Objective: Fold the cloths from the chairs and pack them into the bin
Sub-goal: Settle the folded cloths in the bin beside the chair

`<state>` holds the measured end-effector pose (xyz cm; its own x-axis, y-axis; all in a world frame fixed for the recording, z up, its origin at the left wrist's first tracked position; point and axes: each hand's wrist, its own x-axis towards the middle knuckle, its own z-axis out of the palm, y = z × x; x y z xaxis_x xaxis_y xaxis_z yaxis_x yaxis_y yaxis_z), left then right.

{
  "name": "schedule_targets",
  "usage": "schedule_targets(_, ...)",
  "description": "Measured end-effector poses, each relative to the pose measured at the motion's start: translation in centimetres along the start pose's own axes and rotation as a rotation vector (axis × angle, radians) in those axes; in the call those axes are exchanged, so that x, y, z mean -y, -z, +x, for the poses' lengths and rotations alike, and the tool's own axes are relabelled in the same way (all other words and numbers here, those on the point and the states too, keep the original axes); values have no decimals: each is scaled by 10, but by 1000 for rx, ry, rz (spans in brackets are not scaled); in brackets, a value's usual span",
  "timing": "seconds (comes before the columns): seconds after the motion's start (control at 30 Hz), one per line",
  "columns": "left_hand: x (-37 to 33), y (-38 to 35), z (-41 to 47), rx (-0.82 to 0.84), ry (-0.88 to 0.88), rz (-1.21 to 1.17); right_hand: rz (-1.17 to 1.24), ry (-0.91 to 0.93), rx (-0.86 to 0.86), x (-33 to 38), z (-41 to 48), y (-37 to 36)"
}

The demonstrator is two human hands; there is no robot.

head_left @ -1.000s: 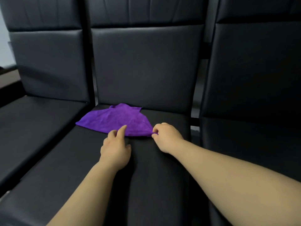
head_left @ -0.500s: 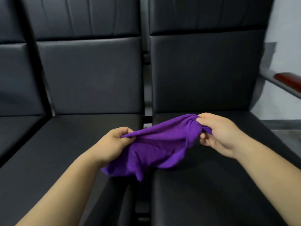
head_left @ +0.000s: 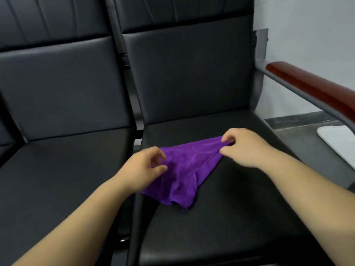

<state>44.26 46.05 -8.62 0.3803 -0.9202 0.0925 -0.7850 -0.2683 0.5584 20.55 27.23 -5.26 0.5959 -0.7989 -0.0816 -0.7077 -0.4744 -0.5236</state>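
— Half a second ago the purple cloth [head_left: 188, 169] hung in the air between the left hand [head_left: 140, 171] and the right hand [head_left: 247, 148]. Now it lies on the seat of the right-hand chair [head_left: 240, 217], and both hands have come down with it.

— Where on the seat does it lie?

— On the left half, from mid-seat out to the edge at 9 o'clock, beside the gap to the left-hand chair [head_left: 67, 179]. It is rumpled and roughly a triangle, with one corner at 2 o'clock, one at 9 o'clock and a tip at 6 o'clock.

— What is the right hand doing?

— It pinches the 2 o'clock corner between thumb and curled fingers. Creases in the fabric run out from that grip.

— And the left?

— It lies over the 9 o'clock corner, knuckles up. Thumb and forefinger are curved and stand apart. The other fingers are hidden beneath the hand, so I cannot tell whether it holds any cloth.

— Anything else round about?

— At 3 o'clock of the chair a reddish-brown armrest [head_left: 317, 87] sits on a grey metal bar. Below it, at the right edge of the view, part of a white thing [head_left: 338, 143] shows on the grey floor [head_left: 299, 135], and I cannot tell what it is. Behind the armrest is a pale wall [head_left: 307, 25].
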Motion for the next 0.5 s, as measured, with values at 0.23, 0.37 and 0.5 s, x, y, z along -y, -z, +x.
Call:
schedule_targets(0.23, 1, -4, -12, 409, -38, 48, -189, 444, 460, 29, -28, -55)
schedule_targets(0.37, 2, 0, -16, 513, -61, 72, -241, 419, 473, 37, -29, -63)
schedule_targets(0.5, 4, -10, -22, 503, -48, 170, -135, 382, 422, 47, -28, -60)
